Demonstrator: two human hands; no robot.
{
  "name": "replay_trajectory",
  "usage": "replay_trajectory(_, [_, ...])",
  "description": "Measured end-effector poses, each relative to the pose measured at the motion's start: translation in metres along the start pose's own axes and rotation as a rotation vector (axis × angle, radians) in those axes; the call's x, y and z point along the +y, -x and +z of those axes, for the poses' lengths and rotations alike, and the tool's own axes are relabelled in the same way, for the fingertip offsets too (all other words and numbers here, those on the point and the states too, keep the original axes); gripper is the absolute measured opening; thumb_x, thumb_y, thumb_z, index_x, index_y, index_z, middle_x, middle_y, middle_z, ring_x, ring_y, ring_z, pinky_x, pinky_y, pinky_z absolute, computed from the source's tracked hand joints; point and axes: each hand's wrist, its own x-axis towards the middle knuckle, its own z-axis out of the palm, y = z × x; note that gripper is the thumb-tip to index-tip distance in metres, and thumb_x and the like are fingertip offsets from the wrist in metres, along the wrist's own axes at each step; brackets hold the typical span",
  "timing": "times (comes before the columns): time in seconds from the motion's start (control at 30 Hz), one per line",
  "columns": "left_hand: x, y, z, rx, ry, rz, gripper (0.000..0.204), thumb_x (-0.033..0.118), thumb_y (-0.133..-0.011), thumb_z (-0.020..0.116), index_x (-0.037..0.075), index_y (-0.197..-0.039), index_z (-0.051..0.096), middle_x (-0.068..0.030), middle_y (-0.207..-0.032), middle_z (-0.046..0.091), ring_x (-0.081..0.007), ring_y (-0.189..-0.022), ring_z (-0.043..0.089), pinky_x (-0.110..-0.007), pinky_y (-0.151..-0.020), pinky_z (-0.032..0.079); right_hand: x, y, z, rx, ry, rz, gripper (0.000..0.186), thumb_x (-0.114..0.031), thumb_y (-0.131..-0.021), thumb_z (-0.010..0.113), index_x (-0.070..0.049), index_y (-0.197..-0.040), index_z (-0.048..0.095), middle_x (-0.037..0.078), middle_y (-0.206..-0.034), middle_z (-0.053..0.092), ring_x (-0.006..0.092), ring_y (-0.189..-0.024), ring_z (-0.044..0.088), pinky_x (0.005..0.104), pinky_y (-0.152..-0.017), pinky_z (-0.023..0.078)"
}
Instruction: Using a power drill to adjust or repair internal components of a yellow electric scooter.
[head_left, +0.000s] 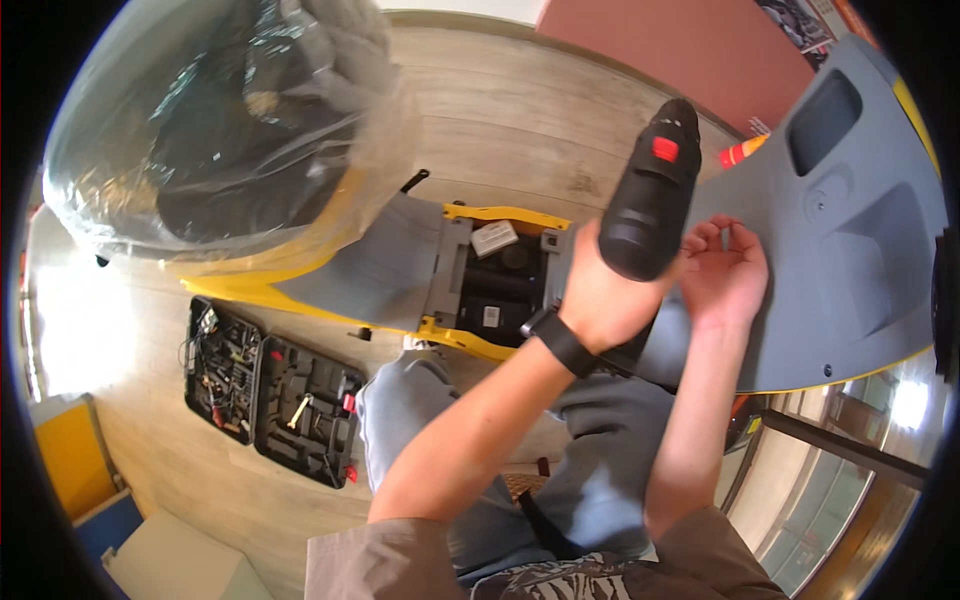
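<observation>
My left hand (597,300), a black watch on its wrist, is wrapped round the grip of a black cordless drill (645,205) with a red switch on top. The drill points away from me, beside a grey moulded panel (800,250) with recessed pockets. Close to the right of the drill, my right hand (725,275) is turned palm up with its fingers curled in; whatever they hold is too small or hidden to name. Left of my left hand lies an uncovered bay (500,270) in the grey and yellow scooter-like body, with black parts and a small white box (494,238) inside.
Clear plastic film (220,120) covers the bulky seat end at the upper left. An opened black tool case (310,410) with assorted tools lies on the wooden floor (480,110). A pale box (180,560) stands lower left, a reddish board (680,50) at the back.
</observation>
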Motion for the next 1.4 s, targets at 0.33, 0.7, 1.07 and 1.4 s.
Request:
replay_trajectory(0.33, [0.000,0.029,0.001,0.097,-0.332,0.184,0.044,0.013,-0.073,0.079,-0.002,-0.109,0.059,-0.0182,-0.088,0.071,-0.0314,-0.078,0.072,-0.033,-0.074,0.055,0.025,0.018,0.006,-0.141,0.585,-0.055,0.015,-0.014,-0.096,0.052,-0.004,-0.106,0.059,0.007,-0.105,0.063,0.0171,-0.098,0.060,0.0333,-0.086,0.052])
replay_trajectory(0.7, [0.001,0.038,0.009,-0.003,-0.519,0.010,0.055,0.016,-0.073,0.071,-0.006,-0.116,0.046,-0.0237,-0.080,0.066,-0.0440,-0.075,0.067,-0.049,-0.067,0.055,0.159,-0.080,-0.053,-1.061,1.995,-0.065,0.023,-0.012,-0.083,0.063,-0.007,-0.104,0.070,0.005,-0.084,0.068,0.0216,-0.088,0.066,0.0368,-0.077,0.051])
replay_trajectory(1.07, [0.015,0.026,0.001,-0.104,-0.592,-0.109,0.036,0.011,-0.072,0.069,-0.007,-0.096,0.047,-0.0268,-0.071,0.065,-0.0452,-0.070,0.067,-0.050,-0.066,0.056,0.239,-0.088,-0.086,-1.439,2.576,-0.617,0.021,-0.017,-0.083,0.063,-0.013,-0.099,0.075,0.007,-0.109,0.063,0.0231,-0.114,0.054,0.0366,-0.093,0.040])
replay_trajectory(1.4, [0.020,0.030,-0.006,-0.129,-0.631,-0.156,0.039,0.011,-0.070,0.070,-0.006,-0.098,0.048,-0.0237,-0.076,0.066,-0.0415,-0.071,0.068,-0.048,-0.067,0.056,0.259,-0.087,-0.068,-1.505,2.920,-0.779,0.034,-0.035,-0.095,0.055,-0.019,-0.120,0.071,0.001,-0.124,0.056,0.0190,-0.125,0.041,0.0355,-0.100,0.029])
